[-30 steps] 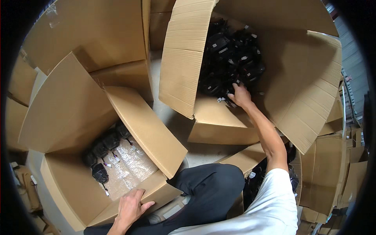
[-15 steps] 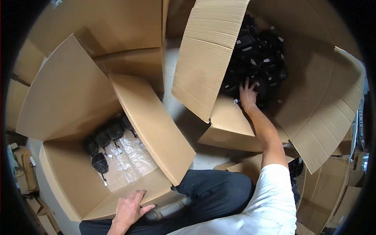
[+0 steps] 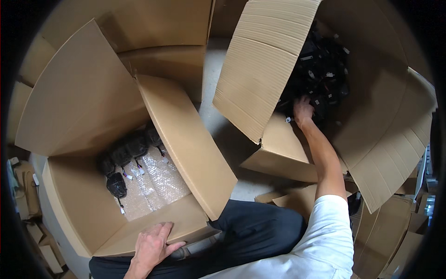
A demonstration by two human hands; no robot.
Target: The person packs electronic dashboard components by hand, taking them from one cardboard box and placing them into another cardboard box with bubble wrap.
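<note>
The right hand (image 3: 302, 110) is stretched out at the end of a long straight arm, down inside the open cardboard box on the right (image 3: 278, 149), fingers buried in a heap of small black parts (image 3: 320, 74). The fingers curl into the pile, but whether they have closed on a piece I cannot tell; the dark jumble hides the fingertips. The heap lies right against and beyond that hand, filling the far part of the box, with the box's big ribbed flap (image 3: 260, 65) standing up just to the hand's left.

Down near the body, the left hand (image 3: 153, 244) lies flat and spread, gripping nothing, palm down on the near flap of the left cardboard box (image 3: 83, 111). Beyond this hand, on the box floor, a sheet of bubble wrap (image 3: 153, 179) is spread out, and on its far edge sits a short row of black parts (image 3: 123, 153) with thin wire tails, well apart from the fingers. The inner flap (image 3: 186, 139) of this box slopes up to the hand's right.

Between the two arms shows a knee in dark trousers (image 3: 251, 232), and a white sleeve (image 3: 325, 232) covers the right upper arm. Between the boxes is a strip of pale floor (image 3: 218, 116).
</note>
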